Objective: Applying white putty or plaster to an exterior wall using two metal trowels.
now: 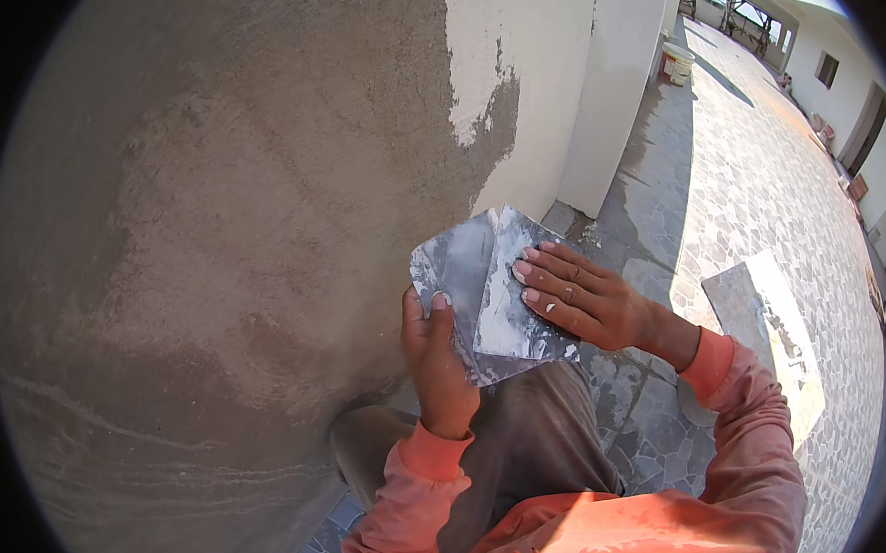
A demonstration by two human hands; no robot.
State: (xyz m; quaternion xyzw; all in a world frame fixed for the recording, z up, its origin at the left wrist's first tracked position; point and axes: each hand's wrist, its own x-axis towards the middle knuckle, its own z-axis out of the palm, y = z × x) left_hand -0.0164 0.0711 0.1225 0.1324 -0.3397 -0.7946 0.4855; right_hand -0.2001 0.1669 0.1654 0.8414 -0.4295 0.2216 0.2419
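My left hand is closed around the near left edge of a flat metal plate, its thumb on top. The plate is grey and smeared with white putty. A second thin metal sheet, a putty blade, lies across it at an angle, thickly coated with white putty. My right hand grips this blade from the right, fingers laid over its upper face; the thumb is hidden. White specks cling to the fingers of both hands. The two metal pieces overlap above my bent knee.
A rough grey wall rises close on the left, with white coating and a white pillar beyond. On the stone-patterned paving, a putty-smeared board lies at my right. A bucket stands farther off by the wall.
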